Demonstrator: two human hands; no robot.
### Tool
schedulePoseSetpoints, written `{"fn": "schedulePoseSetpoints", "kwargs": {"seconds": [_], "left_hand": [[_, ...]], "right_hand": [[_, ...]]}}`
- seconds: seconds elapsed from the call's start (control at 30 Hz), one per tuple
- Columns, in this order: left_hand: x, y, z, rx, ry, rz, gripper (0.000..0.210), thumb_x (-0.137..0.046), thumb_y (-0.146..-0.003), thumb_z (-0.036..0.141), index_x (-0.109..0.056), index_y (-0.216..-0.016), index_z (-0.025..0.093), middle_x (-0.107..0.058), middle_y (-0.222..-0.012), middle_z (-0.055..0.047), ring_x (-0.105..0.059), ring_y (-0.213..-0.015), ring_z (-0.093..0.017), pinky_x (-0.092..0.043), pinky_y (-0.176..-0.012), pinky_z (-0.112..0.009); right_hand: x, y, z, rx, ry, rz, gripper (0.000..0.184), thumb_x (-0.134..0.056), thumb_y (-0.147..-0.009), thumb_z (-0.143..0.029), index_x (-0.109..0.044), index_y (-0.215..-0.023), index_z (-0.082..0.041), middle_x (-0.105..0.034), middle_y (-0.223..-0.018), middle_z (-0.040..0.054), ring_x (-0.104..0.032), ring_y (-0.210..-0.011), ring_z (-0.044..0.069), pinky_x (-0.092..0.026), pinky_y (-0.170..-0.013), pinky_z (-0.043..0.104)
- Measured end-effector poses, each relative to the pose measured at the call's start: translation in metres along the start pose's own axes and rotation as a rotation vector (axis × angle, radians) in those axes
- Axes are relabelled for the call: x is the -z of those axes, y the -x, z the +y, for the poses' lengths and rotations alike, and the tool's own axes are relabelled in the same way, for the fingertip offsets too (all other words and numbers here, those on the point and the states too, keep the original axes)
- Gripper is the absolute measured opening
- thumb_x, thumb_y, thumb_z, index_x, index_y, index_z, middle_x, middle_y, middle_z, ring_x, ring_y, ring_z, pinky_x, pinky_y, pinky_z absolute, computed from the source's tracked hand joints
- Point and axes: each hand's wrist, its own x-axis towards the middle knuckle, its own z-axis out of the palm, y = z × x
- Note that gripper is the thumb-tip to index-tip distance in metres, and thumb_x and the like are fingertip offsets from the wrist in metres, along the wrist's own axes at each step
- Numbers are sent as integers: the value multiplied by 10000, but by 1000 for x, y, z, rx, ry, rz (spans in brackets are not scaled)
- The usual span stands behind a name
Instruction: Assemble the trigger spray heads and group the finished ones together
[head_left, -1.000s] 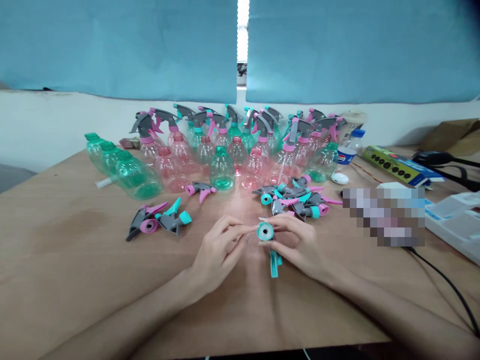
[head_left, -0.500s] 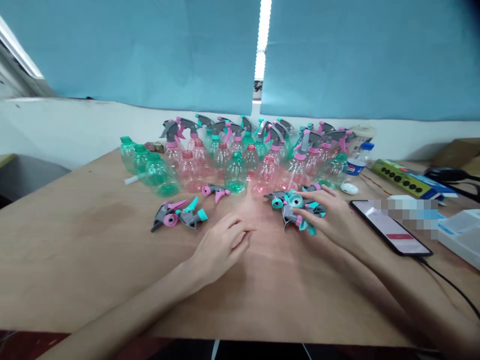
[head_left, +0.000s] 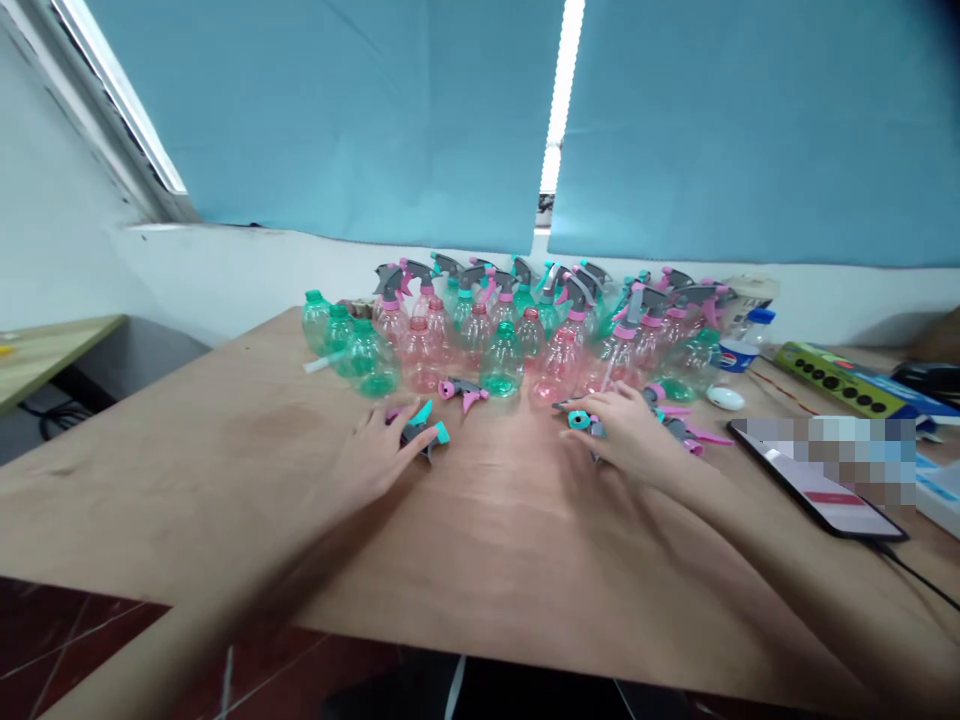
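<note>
My left hand [head_left: 375, 450] lies over the loose spray heads on the left, its thumb and fingers apart. Beside its fingertips a grey-and-turquoise spray head [head_left: 424, 432] shows; another one is mostly hidden under the hand. On the right, my right hand [head_left: 626, 430] spreads over a cluster of spray heads, with a turquoise-collared spray head [head_left: 580, 422] at its fingertips. A grey-and-pink spray head [head_left: 686, 436] pokes out past its far side. Between the hands, nearer the bottles, lies a single pink-and-grey spray head [head_left: 463, 391].
Behind stand several open green bottles [head_left: 502, 362] and pink bottles [head_left: 421, 358], with capped spray bottles [head_left: 577, 300] at the back. A phone [head_left: 814, 478] with a cable, a white mouse-like object [head_left: 726, 398] and a green-and-blue box [head_left: 840, 380] sit on the right.
My left hand has moved left onto the left spray heads, its fingers spreading. My right hand stays over the right cluster, where pink spray heads now show beyond it. The view has swung left.
</note>
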Motion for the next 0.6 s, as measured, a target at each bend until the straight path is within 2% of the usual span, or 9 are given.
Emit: {"fn": "schedulePoseSetpoints", "kwargs": {"seconds": [0.07, 0.13, 0.27, 0.43, 0.6], "left_hand": [[-9, -3, 8, 44, -42, -47, 408, -387, -939, 453, -517, -1289, 286, -486, -1361, -95, -385, -1266, -343, -312, -1000, -542], [-15, -6, 19, 64, -60, -52, 523, -400, -920, 514, -444, -1359, 234, -494, -1337, -148, -367, -1274, -372, -277, -1010, -579], [-18, -3, 41, -5, -62, -94, 550, -442, -888, 560, -425, -1370, 294, -436, -1397, -120, -312, -1324, -352, -274, -1041, -543], [-13, 0, 47, -152, -30, -42, 348, -561, -856, 468, -639, -1142, 285, -433, -1380, -99, -326, -1306, -339, -266, -1047, -560], [-2, -5, 48, -223, 18, -58, 158, -680, -772, 323, -699, -894, 223, -461, -1341, -96, -398, -1230, -330, -345, -1009, -539]], "right_hand": [[-9, -12, -22, 62, -45, -38, 215, -596, -840, -250, -643, -1038, -181, -691, -1019, 112, -647, -936, 263, -495, -818, 440], [-21, -26, -40, 121, -82, -63, 237, -592, -846, -200, -628, -1079, -178, -665, -1107, 105, -620, -1032, 240, -509, -845, 382], [-51, -58, -60, 168, -130, -62, 328, -528, -903, -212, -540, -1225, -151, -607, -1221, 133, -557, -1149, 243, -474, -934, 402], [-82, -92, -63, 182, -167, -69, 369, -383, -972, -245, -455, -1317, -136, -487, -1361, 167, -463, -1256, 267, -415, -997, 430], [-92, -99, -63, 210, -226, -122, 360, -346, -983, -234, -487, -1295, -123, -577, -1250, 174, -540, -1168, 263, -426, -963, 423]]}}
